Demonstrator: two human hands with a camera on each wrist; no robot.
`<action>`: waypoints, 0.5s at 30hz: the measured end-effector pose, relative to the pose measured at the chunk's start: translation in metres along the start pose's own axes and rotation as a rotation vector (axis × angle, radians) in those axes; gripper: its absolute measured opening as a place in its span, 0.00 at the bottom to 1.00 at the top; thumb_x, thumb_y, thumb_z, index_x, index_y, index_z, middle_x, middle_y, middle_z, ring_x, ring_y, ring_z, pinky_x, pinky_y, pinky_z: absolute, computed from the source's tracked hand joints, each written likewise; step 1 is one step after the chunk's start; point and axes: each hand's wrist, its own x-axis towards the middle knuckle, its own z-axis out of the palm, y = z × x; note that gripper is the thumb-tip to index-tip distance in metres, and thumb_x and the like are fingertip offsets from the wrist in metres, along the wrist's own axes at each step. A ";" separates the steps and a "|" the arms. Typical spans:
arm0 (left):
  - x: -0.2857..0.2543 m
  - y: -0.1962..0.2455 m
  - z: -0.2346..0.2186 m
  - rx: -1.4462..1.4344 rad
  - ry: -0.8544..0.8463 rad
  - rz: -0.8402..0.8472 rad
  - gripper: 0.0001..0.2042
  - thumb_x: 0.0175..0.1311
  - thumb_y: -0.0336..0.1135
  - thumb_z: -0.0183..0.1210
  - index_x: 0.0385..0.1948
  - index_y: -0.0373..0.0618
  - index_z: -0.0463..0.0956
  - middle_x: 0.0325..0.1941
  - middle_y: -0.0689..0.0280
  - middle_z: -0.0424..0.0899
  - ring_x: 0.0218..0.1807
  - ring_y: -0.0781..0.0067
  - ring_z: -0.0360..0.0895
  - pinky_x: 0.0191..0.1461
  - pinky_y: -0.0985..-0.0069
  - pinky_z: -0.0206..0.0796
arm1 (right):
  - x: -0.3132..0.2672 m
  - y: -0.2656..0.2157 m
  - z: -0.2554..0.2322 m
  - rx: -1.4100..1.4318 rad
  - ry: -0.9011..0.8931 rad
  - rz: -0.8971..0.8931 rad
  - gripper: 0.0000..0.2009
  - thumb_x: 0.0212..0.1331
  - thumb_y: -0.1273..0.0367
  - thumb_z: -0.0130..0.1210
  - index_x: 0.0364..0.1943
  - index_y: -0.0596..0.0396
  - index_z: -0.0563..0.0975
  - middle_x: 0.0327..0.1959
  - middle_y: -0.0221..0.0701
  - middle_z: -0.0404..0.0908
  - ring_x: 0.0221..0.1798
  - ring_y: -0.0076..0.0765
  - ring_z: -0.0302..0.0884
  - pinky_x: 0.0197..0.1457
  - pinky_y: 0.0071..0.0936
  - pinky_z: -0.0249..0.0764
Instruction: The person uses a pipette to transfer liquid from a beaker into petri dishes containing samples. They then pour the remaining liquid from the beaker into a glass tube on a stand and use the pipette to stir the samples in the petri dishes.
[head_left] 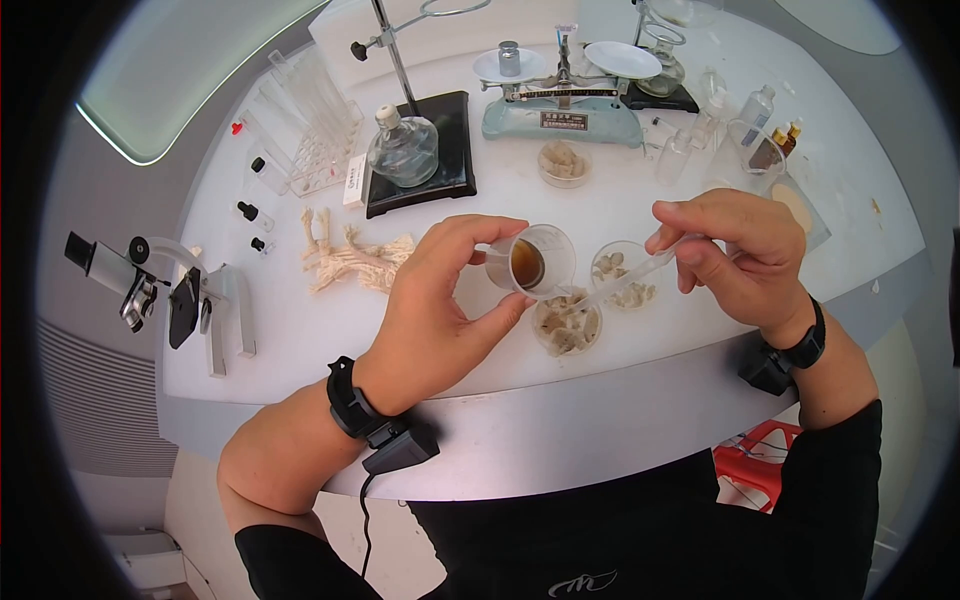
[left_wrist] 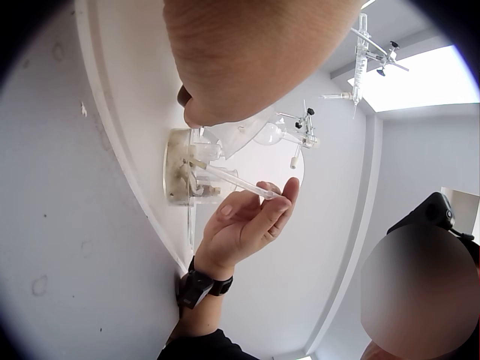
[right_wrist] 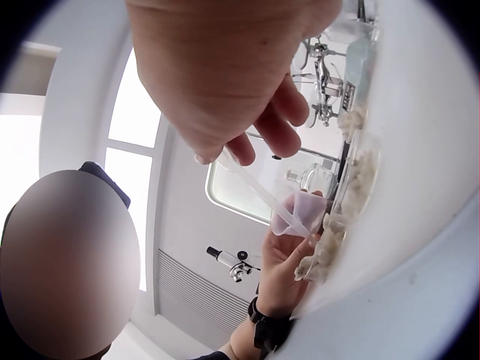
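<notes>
My left hand (head_left: 425, 320) grips a small clear plastic cup (head_left: 556, 256) between thumb and fingers, tilted so that brown liquid shows inside. A translucent plastic dropper (head_left: 640, 273) is pinched in my right hand (head_left: 742, 245), slanting down to the left. Its lower end comes close over a petri dish (head_left: 568, 333) of pale, torn, fluffy pieces, just below the cup. Right behind the dropper lies a second dish (head_left: 630, 292) with smaller pale bits. In the right wrist view the dropper (right_wrist: 259, 191) overlaps the cup (right_wrist: 289, 219).
A third dish (head_left: 565, 165) of pale pieces sits before a balance scale (head_left: 562, 118). Left stand a microscope (head_left: 215, 310), pale root-like strands (head_left: 350, 260), a glass spirit lamp (head_left: 403, 150) on a stand base and test tubes (head_left: 310, 95). Bottles and a beaker (head_left: 745, 160) stand right.
</notes>
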 end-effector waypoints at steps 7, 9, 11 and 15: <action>0.000 -0.001 0.000 -0.013 0.006 0.003 0.29 0.63 0.24 0.77 0.69 0.43 0.81 0.71 0.60 0.86 0.70 0.63 0.83 0.71 0.65 0.76 | 0.002 -0.001 -0.003 -0.068 -0.016 -0.056 0.14 0.75 0.75 0.70 0.62 0.57 0.91 0.35 0.31 0.92 0.26 0.18 0.82 0.30 0.18 0.74; 0.000 -0.001 0.000 -0.009 0.003 0.000 0.29 0.64 0.24 0.77 0.69 0.43 0.81 0.70 0.60 0.86 0.70 0.63 0.83 0.71 0.65 0.76 | 0.002 0.000 -0.003 -0.066 -0.013 -0.036 0.14 0.75 0.75 0.70 0.61 0.57 0.91 0.33 0.29 0.90 0.26 0.18 0.82 0.30 0.18 0.73; 0.000 -0.001 0.000 -0.006 0.000 -0.004 0.29 0.64 0.24 0.77 0.69 0.43 0.81 0.70 0.60 0.86 0.70 0.63 0.83 0.70 0.65 0.76 | 0.002 0.000 -0.004 -0.064 -0.014 -0.036 0.13 0.75 0.75 0.70 0.61 0.57 0.91 0.33 0.29 0.89 0.26 0.17 0.82 0.30 0.18 0.73; 0.000 -0.002 0.000 -0.005 0.004 -0.002 0.29 0.64 0.24 0.77 0.68 0.44 0.81 0.70 0.61 0.86 0.70 0.64 0.84 0.70 0.65 0.76 | 0.000 0.000 -0.002 -0.037 0.003 -0.012 0.14 0.75 0.76 0.70 0.61 0.56 0.91 0.35 0.29 0.90 0.25 0.17 0.82 0.30 0.18 0.72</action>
